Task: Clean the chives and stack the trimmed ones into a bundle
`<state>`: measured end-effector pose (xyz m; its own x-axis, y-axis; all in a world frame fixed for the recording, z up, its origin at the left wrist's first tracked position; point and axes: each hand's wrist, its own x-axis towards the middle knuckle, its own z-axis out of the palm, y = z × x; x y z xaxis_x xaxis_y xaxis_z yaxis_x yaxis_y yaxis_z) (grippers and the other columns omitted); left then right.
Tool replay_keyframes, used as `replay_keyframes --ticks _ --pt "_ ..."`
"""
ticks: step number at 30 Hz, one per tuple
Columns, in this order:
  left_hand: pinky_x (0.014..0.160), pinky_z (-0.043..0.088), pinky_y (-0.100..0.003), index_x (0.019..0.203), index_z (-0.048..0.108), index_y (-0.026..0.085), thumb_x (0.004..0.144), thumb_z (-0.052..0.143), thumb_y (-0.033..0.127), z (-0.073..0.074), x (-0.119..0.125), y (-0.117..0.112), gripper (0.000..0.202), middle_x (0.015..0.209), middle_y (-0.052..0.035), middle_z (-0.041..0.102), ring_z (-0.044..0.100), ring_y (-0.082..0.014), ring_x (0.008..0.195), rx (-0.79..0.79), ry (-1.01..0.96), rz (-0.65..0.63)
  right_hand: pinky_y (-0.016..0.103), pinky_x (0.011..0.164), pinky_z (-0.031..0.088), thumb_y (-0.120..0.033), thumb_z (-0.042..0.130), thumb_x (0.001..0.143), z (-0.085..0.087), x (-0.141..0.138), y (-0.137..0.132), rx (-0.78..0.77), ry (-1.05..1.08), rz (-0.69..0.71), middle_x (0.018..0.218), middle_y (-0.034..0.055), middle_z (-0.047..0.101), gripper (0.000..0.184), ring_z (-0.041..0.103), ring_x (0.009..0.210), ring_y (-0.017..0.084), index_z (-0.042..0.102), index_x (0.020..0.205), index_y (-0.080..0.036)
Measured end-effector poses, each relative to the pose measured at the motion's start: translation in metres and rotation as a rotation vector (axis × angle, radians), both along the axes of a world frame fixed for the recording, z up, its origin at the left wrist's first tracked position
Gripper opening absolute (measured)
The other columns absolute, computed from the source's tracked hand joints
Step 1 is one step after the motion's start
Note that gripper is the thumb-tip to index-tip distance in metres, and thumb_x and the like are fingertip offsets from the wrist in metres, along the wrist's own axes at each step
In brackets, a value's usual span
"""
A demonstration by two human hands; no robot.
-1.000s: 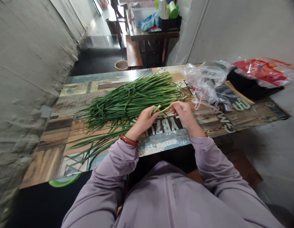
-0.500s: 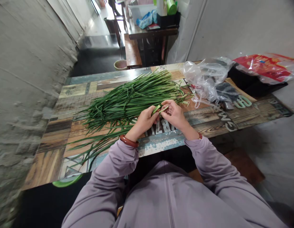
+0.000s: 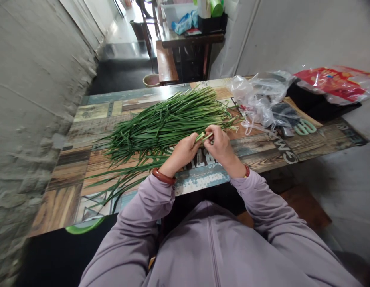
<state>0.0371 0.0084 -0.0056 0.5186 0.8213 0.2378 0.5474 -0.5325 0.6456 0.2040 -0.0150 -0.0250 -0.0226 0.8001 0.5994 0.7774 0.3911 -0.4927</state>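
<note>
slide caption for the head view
Left hand holds garlic chives, right hand pinching their pale stem ends, beside a larger pile.

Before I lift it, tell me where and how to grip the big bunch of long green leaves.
Probably best on the pale stems of the big bunch of long green leaves, right of its middle, coming from the near side. There they lie nearly parallel and close together, whereas the leaf tips straggle at the left; crumpled clear plastic bags lie by the right end.
</note>
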Motion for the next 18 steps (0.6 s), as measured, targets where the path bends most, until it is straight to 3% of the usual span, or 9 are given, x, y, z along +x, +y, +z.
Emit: replay_keyframes --ticks 5,9,14,18 --pt "0.060 0.028 -0.027 0.071 0.038 0.022 0.093 0.047 0.026 0.001 -0.004 0.003 0.024 0.066 0.0017 0.045 0.039 -0.0133 0.062 -0.027 -0.006 0.010 0.032 0.072 0.052 -0.017 0.050 0.084 0.000 0.036 0.009 0.029 0.099 -0.157 0.084 0.0041 0.064 0.012 0.060 0.075 0.018 0.059 0.090 -0.022" --pt "0.059 0.028 -0.027 0.067 0.036 0.022 0.092 0.048 0.024 0.004 -0.005 0.003 0.028 0.063 0.0032 0.042 0.038 -0.0122 0.060 -0.065 -0.064 0.005 0.036 0.074 0.052 -0.026 0.047 0.093 0.002 0.056 0.010 0.092 0.128 -0.272 0.090 0.0078 0.066 0.021 0.064 0.086 0.022 0.067 0.093 -0.023" --pt "0.058 0.027 -0.027 0.067 0.038 0.021 0.093 0.048 0.024 0.004 -0.004 0.002 0.028 0.062 0.0035 0.044 0.039 -0.0119 0.059 -0.103 -0.070 -0.010 0.046 0.099 0.047 -0.023 0.043 0.095 0.010 0.042 0.005 0.134 0.009 -0.131 0.115 0.0102 0.066 0.029 0.060 0.113 0.025 0.069 0.107 -0.024" --pt "0.060 0.029 -0.026 0.069 0.040 0.021 0.092 0.049 0.023 0.003 -0.004 0.003 0.024 0.065 0.0032 0.046 0.041 -0.0121 0.062 -0.081 -0.066 -0.013 0.045 0.099 0.045 -0.027 0.054 0.093 0.014 0.027 0.001 0.049 -0.074 0.106 0.105 0.0061 0.070 0.017 0.061 0.107 0.024 0.069 0.100 -0.026"
